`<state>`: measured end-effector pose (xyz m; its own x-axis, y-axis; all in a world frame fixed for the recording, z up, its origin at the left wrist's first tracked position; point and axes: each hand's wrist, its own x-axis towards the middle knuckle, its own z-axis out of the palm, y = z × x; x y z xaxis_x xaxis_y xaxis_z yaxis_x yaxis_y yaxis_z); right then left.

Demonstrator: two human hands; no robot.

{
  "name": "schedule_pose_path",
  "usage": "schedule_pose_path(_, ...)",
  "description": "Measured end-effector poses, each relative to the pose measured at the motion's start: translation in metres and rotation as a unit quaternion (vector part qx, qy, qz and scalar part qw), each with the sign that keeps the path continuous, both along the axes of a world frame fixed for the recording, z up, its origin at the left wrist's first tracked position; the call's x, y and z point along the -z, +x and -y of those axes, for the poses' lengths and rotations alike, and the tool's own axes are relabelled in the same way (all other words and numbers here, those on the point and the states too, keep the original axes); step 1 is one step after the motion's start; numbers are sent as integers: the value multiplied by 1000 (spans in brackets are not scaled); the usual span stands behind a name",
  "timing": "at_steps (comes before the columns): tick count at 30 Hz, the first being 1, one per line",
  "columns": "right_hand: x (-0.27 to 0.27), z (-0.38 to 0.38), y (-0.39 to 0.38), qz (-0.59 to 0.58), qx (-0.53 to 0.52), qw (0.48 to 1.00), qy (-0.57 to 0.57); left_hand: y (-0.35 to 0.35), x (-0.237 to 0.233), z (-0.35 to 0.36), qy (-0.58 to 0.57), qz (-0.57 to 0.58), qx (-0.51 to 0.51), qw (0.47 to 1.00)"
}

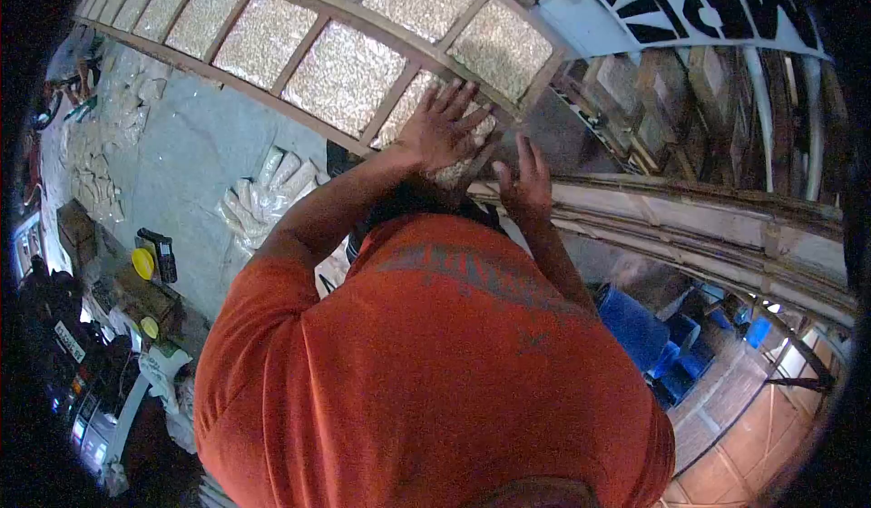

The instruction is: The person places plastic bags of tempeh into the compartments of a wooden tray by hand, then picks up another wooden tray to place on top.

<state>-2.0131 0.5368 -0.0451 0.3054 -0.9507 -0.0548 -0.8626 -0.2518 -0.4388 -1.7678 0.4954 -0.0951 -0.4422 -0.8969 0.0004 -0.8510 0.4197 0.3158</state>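
A long wooden frame (313, 41), divided into compartments, runs across the top of the view. Small pale pieces (343, 71) fill its compartments. My left hand (440, 131) lies with fingers spread on the pieces in the near corner compartment, and nothing is gripped in it. To its right, my right hand (528, 177) is raised beside the frame's end, fingers apart and holding nothing. The lower part of that corner compartment is partly hidden by my left hand and my body.
Clear plastic bags (263, 195) of pale pieces lie on the floor at left. Stacked wooden frames (680, 222) stand at right, with blue containers (635, 327) below them. A white sign (671, 9) with black lettering is at upper right.
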Motion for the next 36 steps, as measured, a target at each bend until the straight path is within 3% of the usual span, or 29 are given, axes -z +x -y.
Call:
schedule_pose_path(2,-26,15,35,70,-22,991,-109,14,-1,10,-21,-67,-4,998)
schedule_pose_path(5,14,13,44,43,-100,971,-212,54,-29,8,-112,-47,-3,993)
schedule_pose_path(6,24,16,48,5,-139,969,-207,57,-23,8,-91,43,6,995)
schedule_pose_path(7,30,12,49,7,-142,968,-205,56,-19,4,-90,45,3,995)
schedule_pose_path(9,36,14,52,-146,-157,973,-87,46,-20,14,-95,20,-10,995)
schedule_pose_path(11,36,19,45,-125,-171,972,-103,44,-27,19,-86,-5,-26,996)
schedule_pose_path(13,26,8,39,-41,-86,991,-95,42,-3,10,-93,-54,55,993)
schedule_pose_path(15,22,1,30,-24,-65,994,-87,28,4,9,-58,-5,50,997)
schedule_pose_path(17,30,-6,15,-31,-13,998,-55,6,-8,-3,-46,8,-45,998)
schedule_pose_path(21,52,-22,-7,2,16,1000,-12,-1,-9,-10,6,-26,46,999)
schedule_pose_path(23,46,-24,-8,9,-64,995,-79,6,0,-1,-14,-27,59,998)
schedule_pose_path(25,20,-29,15,8,-64,997,-39,14,1,1,-26,23,81,996)
schedule_pose_path(27,24,-23,31,47,-146,987,-48,11,6,2,-19,39,85,995)
schedule_pose_path(34,27,-21,57,14,-169,984,-56,17,-5,1,-14,74,96,993)
schedule_pose_path(36,23,-15,58,-8,-162,987,-6,14,-4,-1,-32,64,86,994)
